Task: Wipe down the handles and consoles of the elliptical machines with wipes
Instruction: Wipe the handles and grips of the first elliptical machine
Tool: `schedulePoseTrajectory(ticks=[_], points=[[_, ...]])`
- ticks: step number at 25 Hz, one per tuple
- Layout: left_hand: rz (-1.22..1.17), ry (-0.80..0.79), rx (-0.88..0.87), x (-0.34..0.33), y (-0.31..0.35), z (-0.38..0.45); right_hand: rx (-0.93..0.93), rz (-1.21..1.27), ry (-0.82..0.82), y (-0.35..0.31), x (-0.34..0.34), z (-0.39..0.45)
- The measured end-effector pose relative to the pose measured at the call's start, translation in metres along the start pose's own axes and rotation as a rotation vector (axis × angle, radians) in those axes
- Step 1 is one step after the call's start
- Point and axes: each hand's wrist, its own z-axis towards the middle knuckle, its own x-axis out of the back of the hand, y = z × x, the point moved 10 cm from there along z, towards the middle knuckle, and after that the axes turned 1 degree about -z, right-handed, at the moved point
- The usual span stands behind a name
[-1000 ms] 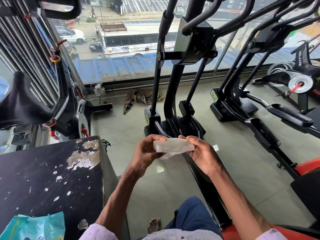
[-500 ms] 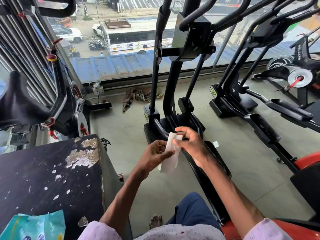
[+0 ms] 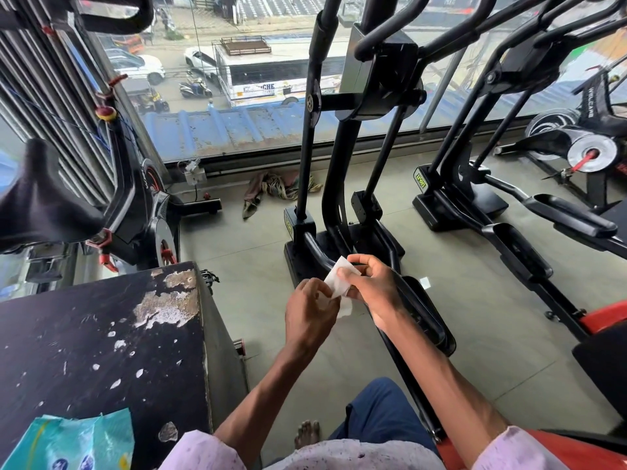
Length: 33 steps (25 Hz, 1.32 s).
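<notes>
A small white wipe (image 3: 336, 279) is held between both hands in front of my body, above the floor. My left hand (image 3: 310, 312) pinches its lower edge and my right hand (image 3: 369, 283) pinches its upper part with curled fingers. The wipe is crumpled and partly hidden by the fingers. A black elliptical machine (image 3: 342, 184) stands straight ahead, its console (image 3: 380, 59) and handles (image 3: 390, 39) high above my hands. A second black elliptical (image 3: 475, 184) stands to the right. A teal wipes packet (image 3: 74, 442) lies on the black box at lower left.
A worn black box (image 3: 101, 351) with peeling paint stands at my left. An exercise bike (image 3: 129, 205) is beyond it by the window. Rags (image 3: 274, 188) lie on the floor by the glass. Another spin bike (image 3: 583, 147) is at far right. Grey tiled floor lies between the machines.
The wipe went from stretched flat between both hands to turned upright and then bunched smaller. The hands have come closer together, the right one above the left.
</notes>
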Motion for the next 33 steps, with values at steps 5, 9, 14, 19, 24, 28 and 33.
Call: schedulePoseTrajectory(ticks=[5, 9, 14, 19, 24, 28, 33], points=[[-0.280, -0.064, 0.171, -0.001, -0.012, 0.004, -0.133, -0.064, -0.150, 0.031, -0.008, -0.007], [-0.475, -0.091, 0.336, -0.003, -0.027, 0.006, -0.190, 0.023, -0.140, 0.043, -0.006, -0.011], [-0.614, -0.052, 0.498, -0.002, -0.048, 0.008, -0.163, 0.104, -0.141, 0.044, 0.001, -0.009], [-0.604, -0.012, 0.446, 0.004, -0.045, 0.008, -0.047, 0.114, -0.175, 0.038, 0.002, -0.008], [-0.487, -0.052, 0.236, 0.010, -0.025, 0.015, 0.024, -0.133, -0.171, 0.033, -0.002, -0.010], [-0.166, -0.016, 0.105, 0.016, -0.013, 0.017, 0.183, -0.379, -0.074, 0.022, 0.006, -0.004], [0.027, 0.052, 0.063, 0.024, -0.015, 0.023, 0.348, -0.605, -0.032, 0.007, 0.014, -0.008]])
